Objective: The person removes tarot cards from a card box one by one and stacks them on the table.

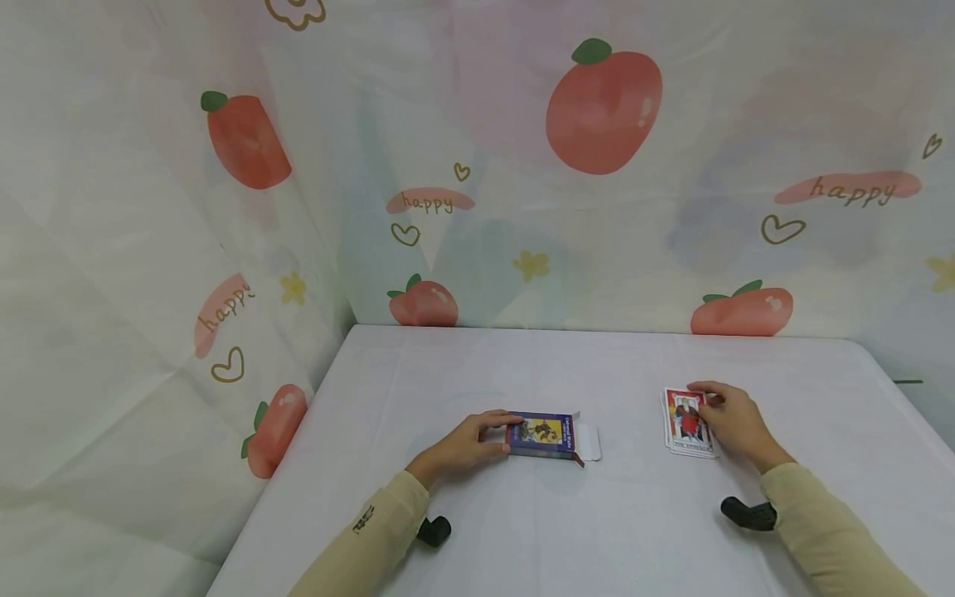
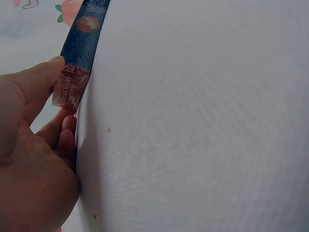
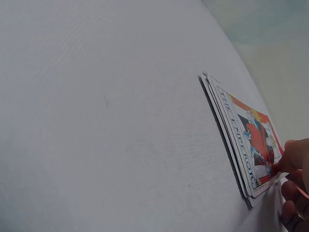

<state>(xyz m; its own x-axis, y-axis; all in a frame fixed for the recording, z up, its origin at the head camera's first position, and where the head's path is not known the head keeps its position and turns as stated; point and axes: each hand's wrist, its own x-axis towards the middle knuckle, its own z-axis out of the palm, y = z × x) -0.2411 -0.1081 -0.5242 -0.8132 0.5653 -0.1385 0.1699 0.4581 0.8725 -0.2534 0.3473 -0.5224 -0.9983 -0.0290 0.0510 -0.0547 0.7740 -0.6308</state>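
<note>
A blue tarot card box (image 1: pixel 540 434) with a yellow picture lies on the table left of centre, its white end flap (image 1: pixel 589 443) folded out to the right. My left hand (image 1: pixel 470 444) grips the box's closed end; in the left wrist view the thumb presses near its dark red end panel (image 2: pixel 71 89). To the right lies a slightly uneven stack of tarot cards (image 1: pixel 688 423). On top is a red-bordered card lettered "THE EMPEROR" (image 3: pixel 256 140). My right hand (image 1: pixel 734 421) pinches the stack at its right edge, thumb on the top card's face.
A white cloth covers the table (image 1: pixel 634 531). Behind and to the left hangs a pale curtain (image 1: pixel 492 124) printed with red fruit, hearts and "happy". Black wrist mounts (image 1: pixel 748 514) stick out beneath both sleeves, close over the table.
</note>
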